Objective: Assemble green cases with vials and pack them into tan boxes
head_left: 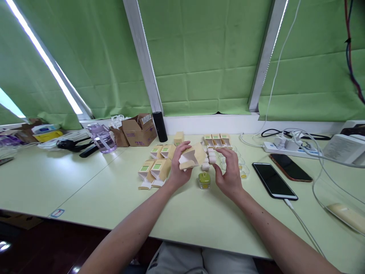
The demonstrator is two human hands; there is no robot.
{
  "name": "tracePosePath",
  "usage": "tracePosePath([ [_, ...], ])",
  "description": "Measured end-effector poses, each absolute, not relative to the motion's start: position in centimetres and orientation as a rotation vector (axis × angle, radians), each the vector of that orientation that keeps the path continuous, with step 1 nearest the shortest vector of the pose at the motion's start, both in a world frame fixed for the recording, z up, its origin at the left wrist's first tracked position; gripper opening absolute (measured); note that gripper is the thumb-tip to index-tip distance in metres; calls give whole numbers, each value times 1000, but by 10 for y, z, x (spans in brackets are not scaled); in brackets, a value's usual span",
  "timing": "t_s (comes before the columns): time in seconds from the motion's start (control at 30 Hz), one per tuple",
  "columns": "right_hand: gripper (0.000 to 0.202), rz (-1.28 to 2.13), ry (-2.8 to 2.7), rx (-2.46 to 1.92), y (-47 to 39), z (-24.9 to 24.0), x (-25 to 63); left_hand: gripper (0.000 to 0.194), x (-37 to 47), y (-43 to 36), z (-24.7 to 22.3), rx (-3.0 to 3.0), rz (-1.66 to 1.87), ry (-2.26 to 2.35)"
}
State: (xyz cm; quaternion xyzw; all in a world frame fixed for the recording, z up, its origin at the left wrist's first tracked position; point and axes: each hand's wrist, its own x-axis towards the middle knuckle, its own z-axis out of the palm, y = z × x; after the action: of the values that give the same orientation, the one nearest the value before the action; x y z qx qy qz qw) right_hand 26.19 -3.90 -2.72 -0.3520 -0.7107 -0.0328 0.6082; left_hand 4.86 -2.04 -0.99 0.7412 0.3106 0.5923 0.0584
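Observation:
My left hand [180,166] is wrapped round a small cream paper box [194,156], tilted, with its open end facing me. To the right, my right hand [229,171] has its thumb and fingers apart near a group of small white pieces [211,156], with nothing visible between them. Between my hands a small clear jar with a green lid [204,180] stands on the table. Several cream boxes with green labels [161,168] lie left of my left hand. Clear containers [243,169] sit partly hidden behind my right hand.
On the pale green table [114,198], more open boxes [217,140] stand at the back. Two phones [275,180], a power strip [291,149] and cables are at right. A cardboard box [139,130], black cylinder [160,126] and purple bottle [102,138] are toward the back left.

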Motion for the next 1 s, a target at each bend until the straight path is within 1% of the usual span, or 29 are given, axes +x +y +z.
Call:
tracePosePath([
  [0.13,49,-65,-1635,-823,-40,-27,261,55,50,-15,-17,1778,1734,944],
  [0.23,48,-53,-1628,-827,-41,-26,261,60,50,-12,-18,1621,1729,874],
  [0.33,49,-50,-1627,-815,-42,-25,261,61,51,-9,-14,1569,1684,793],
  [0.73,48,24,-1688,-774,-45,-20,259,53,55,-15,-5,1506,1470,663],
  [0.87,51,106,-1726,-760,-46,-21,258,59,56,-18,-2,1522,1429,654],
  [1.0,53,197,-1748,-747,-45,-24,258,68,58,-22,-1,1493,1392,677],
])
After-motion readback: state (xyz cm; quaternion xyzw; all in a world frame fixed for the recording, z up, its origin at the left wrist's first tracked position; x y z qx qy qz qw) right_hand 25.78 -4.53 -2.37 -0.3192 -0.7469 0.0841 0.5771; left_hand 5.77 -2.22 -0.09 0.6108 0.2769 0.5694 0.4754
